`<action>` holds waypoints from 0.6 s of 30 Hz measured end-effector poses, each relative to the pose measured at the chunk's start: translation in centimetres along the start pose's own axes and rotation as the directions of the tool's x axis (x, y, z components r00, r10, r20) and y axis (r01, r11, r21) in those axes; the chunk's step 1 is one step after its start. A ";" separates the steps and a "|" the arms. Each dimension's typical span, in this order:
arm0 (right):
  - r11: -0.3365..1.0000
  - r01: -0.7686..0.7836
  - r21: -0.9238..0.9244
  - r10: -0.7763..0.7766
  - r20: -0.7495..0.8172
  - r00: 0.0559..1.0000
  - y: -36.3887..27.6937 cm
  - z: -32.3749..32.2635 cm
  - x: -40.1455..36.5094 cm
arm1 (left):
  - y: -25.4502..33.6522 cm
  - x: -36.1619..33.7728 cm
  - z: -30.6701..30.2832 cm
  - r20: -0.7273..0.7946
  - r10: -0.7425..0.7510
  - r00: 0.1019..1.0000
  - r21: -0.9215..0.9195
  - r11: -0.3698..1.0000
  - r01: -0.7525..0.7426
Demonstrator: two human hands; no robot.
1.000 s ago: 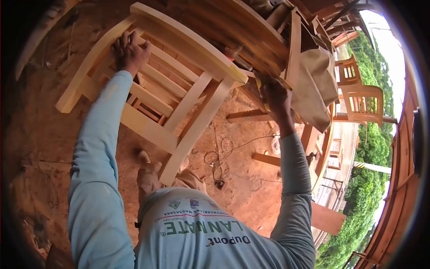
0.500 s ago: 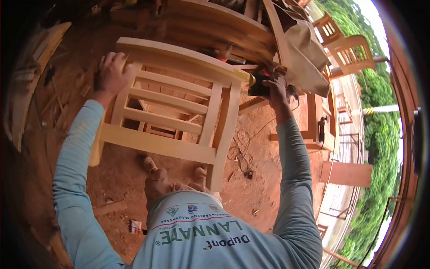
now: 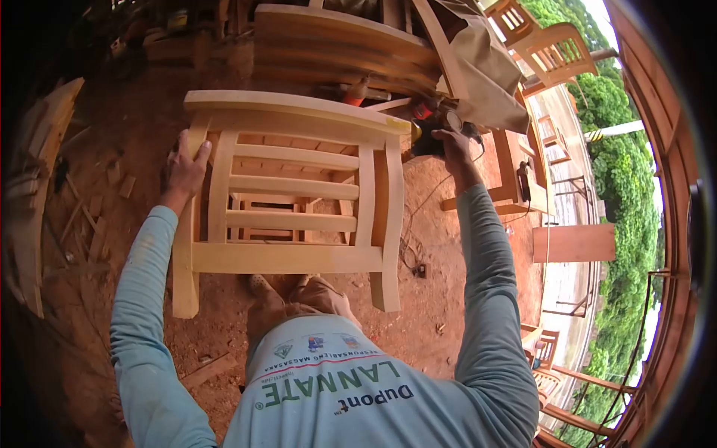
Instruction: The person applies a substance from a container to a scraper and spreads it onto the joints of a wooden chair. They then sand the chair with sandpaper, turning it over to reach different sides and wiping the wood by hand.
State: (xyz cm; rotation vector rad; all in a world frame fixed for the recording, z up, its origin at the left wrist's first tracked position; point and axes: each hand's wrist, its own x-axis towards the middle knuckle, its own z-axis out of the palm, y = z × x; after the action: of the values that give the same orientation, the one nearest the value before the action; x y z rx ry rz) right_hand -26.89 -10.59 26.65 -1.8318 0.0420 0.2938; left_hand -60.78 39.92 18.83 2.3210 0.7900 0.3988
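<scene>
A pale, unpainted wooden chair frame (image 3: 287, 258) with slats across its middle stands in front of me. My left hand (image 3: 187, 170) is closed around its left upright, just below the top rail (image 3: 291, 104). My right hand (image 3: 454, 147) grips a dark corded power tool, apparently a power sander (image 3: 427, 142), at the right end of that rail. A yellow edge of the tool sits against or very near the wood; contact is not clear. My palm and the background hide part of the tool's body.
Behind the frame lie stacked boards (image 3: 343, 56) and a brown cloth (image 3: 489, 82). A wooden workpiece (image 3: 515, 168) stands at the right, with a cable on the dirt floor (image 3: 437, 299). Scrap wood (image 3: 93, 224) lies at the left, and finished-looking chairs (image 3: 556, 52) stand at the far right.
The chair frame has come level from a tilt, its left side lower in view. My left hand has slid down with it onto the upright. The right hand still holds the tool at the rail's end.
</scene>
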 end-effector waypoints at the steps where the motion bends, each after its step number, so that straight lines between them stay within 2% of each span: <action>1: 1.000 0.009 -0.013 -0.009 -0.001 1.000 0.1 -0.1 0.2 | -0.1 0.0 0.1 0.006 -0.004 1.000 0.005 1.000 0.004; 4: 0.998 0.031 -0.062 -0.032 -0.013 0.999 -0.3 0.0 -0.3 | 0.0 0.2 0.0 0.015 -0.017 1.000 0.044 0.999 0.016; 7: 1.000 -0.008 -0.013 0.008 0.021 1.000 -0.8 0.3 -1.3 | 0.3 0.1 -0.1 0.015 -0.043 0.999 0.097 0.994 0.041; 9: 0.999 -0.011 -0.045 0.011 0.007 1.000 -0.4 0.3 -0.8 | 0.2 0.2 0.0 0.008 -0.041 0.999 0.116 0.992 0.040; 18: 0.996 0.004 -0.093 -0.001 0.028 1.000 -0.4 0.5 0.1 | 0.4 0.0 0.0 -0.028 0.019 0.999 0.064 0.998 -0.017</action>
State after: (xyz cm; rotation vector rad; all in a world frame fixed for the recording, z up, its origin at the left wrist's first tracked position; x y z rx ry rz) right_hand -26.79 -10.01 26.88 -1.9195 0.0067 0.3237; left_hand -60.65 39.68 19.07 2.3882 0.8073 0.4213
